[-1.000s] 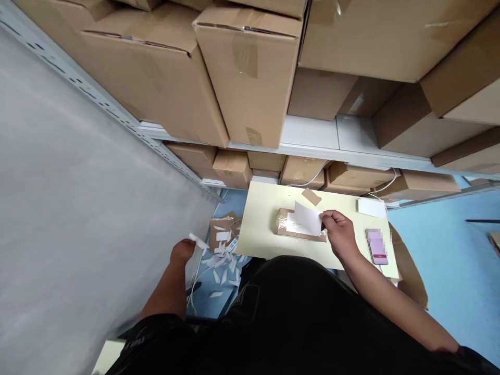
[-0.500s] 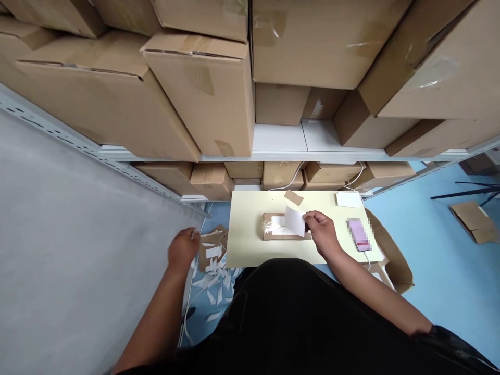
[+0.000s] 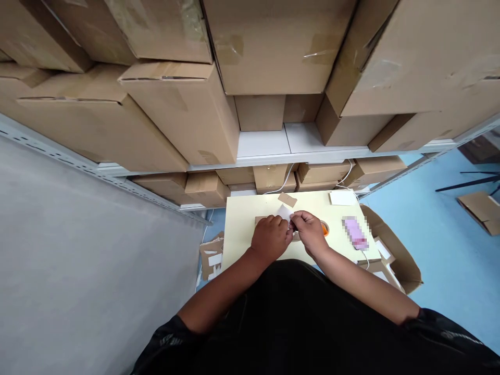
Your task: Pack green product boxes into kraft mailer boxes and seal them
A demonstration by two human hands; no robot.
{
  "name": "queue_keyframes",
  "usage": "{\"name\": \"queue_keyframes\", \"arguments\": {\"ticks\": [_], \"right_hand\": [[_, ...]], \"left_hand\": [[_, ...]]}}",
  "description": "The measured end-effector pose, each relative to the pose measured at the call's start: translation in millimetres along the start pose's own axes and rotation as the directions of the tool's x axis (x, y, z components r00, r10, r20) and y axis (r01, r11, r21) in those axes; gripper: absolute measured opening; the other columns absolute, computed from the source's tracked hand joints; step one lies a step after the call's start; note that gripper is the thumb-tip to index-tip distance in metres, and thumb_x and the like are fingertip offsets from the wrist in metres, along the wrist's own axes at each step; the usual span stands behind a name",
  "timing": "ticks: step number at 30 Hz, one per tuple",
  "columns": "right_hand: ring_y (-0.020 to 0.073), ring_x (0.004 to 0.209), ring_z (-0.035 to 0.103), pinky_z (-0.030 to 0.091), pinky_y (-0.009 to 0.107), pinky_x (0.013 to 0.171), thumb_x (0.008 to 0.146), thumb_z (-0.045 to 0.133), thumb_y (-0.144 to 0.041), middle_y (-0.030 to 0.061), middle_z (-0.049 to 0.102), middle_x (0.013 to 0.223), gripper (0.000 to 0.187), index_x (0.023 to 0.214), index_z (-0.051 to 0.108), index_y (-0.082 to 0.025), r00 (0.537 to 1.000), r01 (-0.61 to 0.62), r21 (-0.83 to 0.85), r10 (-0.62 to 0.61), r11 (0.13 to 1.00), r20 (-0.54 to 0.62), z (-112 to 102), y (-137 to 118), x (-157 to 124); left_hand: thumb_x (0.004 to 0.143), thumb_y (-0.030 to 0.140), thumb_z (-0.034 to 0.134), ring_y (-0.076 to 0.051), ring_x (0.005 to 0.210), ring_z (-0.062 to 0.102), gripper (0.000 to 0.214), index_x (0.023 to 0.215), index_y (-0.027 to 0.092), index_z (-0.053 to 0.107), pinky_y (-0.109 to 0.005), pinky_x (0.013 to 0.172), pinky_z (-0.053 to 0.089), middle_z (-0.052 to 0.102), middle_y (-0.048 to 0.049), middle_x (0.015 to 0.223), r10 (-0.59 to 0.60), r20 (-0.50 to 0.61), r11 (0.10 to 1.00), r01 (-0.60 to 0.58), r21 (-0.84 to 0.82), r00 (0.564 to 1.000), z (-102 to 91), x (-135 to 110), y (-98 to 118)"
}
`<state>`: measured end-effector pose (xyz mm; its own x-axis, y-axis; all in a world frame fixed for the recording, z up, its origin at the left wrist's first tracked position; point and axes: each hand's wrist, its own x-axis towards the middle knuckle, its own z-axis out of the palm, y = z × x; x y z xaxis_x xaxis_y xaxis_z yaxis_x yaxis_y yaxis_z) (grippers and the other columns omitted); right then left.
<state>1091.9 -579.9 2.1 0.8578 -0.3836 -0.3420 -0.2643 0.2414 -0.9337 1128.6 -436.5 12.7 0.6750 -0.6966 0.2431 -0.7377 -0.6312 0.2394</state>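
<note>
My two hands meet over the table, in front of my body. A white paper slip (image 3: pixel 285 212) stands up between them. My right hand (image 3: pixel 310 232) pinches its right corner with thumb and forefinger. Closed beside it, my left hand (image 3: pixel 271 237) has its fingertips at the slip's lower edge, which they partly hide. Beneath my hands lies a small cardboard box (image 3: pixel 259 220), mostly covered by the left hand. Just right of my right hand, part of an orange tape roll (image 3: pixel 325 228) shows.
The pale yellow table (image 3: pixel 242 208) holds a cardboard scrap (image 3: pixel 287 199), a white stack (image 3: pixel 342 198) and a phone (image 3: pixel 355 233) on a cable. An open carton (image 3: pixel 402 255) stands at the right. Shelves of boxes (image 3: pixel 179 109) rise ahead, with a grey wall (image 3: pixel 97 260) at the left.
My left hand has moved right, from beside the table to the slip and small box. My right hand has shifted slightly left, still pinching the slip. The tape roll has come into view.
</note>
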Motion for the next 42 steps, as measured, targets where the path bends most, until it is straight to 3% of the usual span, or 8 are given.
{"name": "queue_keyframes", "arguments": {"ticks": [4,8,12,17,22,29,35,42], "right_hand": [[0.0164,0.063,0.057,0.048,0.032,0.065,0.076,0.075,-0.042,-0.0011,0.065,0.066,0.021,0.076,0.071,-0.022,1.000,0.010,0.055,-0.011,0.998,0.024,-8.4,0.4,-0.2],[0.0170,0.070,0.058,0.048,0.032,0.069,0.078,0.075,-0.045,-0.0005,0.066,0.074,0.023,0.082,0.071,-0.023,0.997,0.067,-0.006,-0.067,0.998,-0.037,-29.1,14.0,1.8],[0.0160,0.063,0.055,0.049,0.033,0.067,0.068,0.083,-0.049,-0.0001,0.065,0.069,0.033,0.079,0.070,-0.021,0.988,-0.155,0.054,0.156,0.986,-0.009,-47.8,35.1,2.8],[0.0155,0.059,0.058,0.051,0.032,0.065,0.062,0.090,-0.048,-0.0008,0.064,0.062,0.039,0.079,0.069,-0.019,0.949,-0.310,0.150,0.298,0.939,0.099,-49.8,47.3,-0.9],[0.0133,0.053,0.054,0.046,0.030,0.058,0.063,0.086,-0.043,-0.0029,0.060,0.059,0.034,0.073,0.063,-0.020,0.937,-0.336,0.147,0.315,0.930,0.150,-47.0,45.0,-1.4],[0.0152,0.060,0.048,0.040,0.029,0.061,0.072,0.072,-0.042,-0.0047,0.054,0.059,0.022,0.069,0.062,-0.022,0.994,-0.090,-0.165,0.078,0.982,-0.080,-49.8,61.3,13.3],[0.0215,0.076,0.056,0.044,0.033,0.072,0.075,0.062,-0.043,0.0004,0.059,0.070,0.024,0.063,0.058,-0.024,0.991,0.031,-0.497,-0.092,0.867,-0.098,-54.8,94.7,33.4],[0.0232,0.086,0.061,0.047,0.034,0.081,0.083,0.057,-0.033,0.0064,0.063,0.087,0.021,0.067,0.064,-0.022,0.989,0.048,-0.718,-0.132,0.694,-0.061,-56.7,121.4,44.6]], "left_hand": [[0.090,0.018,0.064,-0.025,0.084,0.066,0.011,0.080,0.018,0.069,-0.038,0.078,0.050,0.071,-0.0085,0.083,-0.049,0.010,0.995,0.050,-0.085,0.999,-0.4,1.7,3.7],[0.087,0.015,0.064,-0.020,0.085,0.067,0.012,0.077,0.021,0.066,-0.032,0.080,0.051,0.072,-0.0026,0.084,-0.232,0.010,0.891,0.217,-0.398,0.973,-14.4,-3.1,-2.3],[0.087,0.021,0.064,-0.015,0.076,0.064,0.014,0.073,0.021,0.063,-0.027,0.074,0.049,0.069,0.0011,0.078,-0.307,0.095,0.703,0.293,-0.647,0.947,-28.9,-12.0,-14.7],[0.086,0.032,0.064,-0.015,0.074,0.061,0.017,0.073,0.021,0.063,-0.026,0.072,0.049,0.068,0.0010,0.076,-0.345,0.180,0.593,0.363,-0.719,0.921,-30.9,-21.9,-24.7],[0.085,0.039,0.063,-0.016,0.076,0.061,0.021,0.075,0.021,0.064,-0.027,0.073,0.049,0.067,0.0004,0.076,-0.418,0.244,0.547,0.456,-0.702,0.875,-29.2,-29.7,-35.5],[0.087,0.035,0.061,-0.018,0.072,0.063,0.022,0.071,0.021,0.067,-0.028,0.067,0.044,0.069,0.0005,0.071,-0.573,0.389,0.509,0.685,-0.521,0.721,11.0,-32.4,-55.4],[0.091,0.029,0.058,-0.023,0.084,0.069,0.021,0.076,0.021,0.071,-0.030,0.069,0.042,0.076,-0.0041,0.085,-0.629,0.401,0.599,0.744,-0.297,0.666,54.8,-23.6,-61.4],[0.092,0.030,0.058,-0.027,0.096,0.071,0.021,0.088,0.022,0.077,-0.032,0.074,0.046,0.080,-0.0077,0.101,-0.636,0.441,0.636,0.754,-0.166,0.634,71.1,-26.2,-66.6]]}}
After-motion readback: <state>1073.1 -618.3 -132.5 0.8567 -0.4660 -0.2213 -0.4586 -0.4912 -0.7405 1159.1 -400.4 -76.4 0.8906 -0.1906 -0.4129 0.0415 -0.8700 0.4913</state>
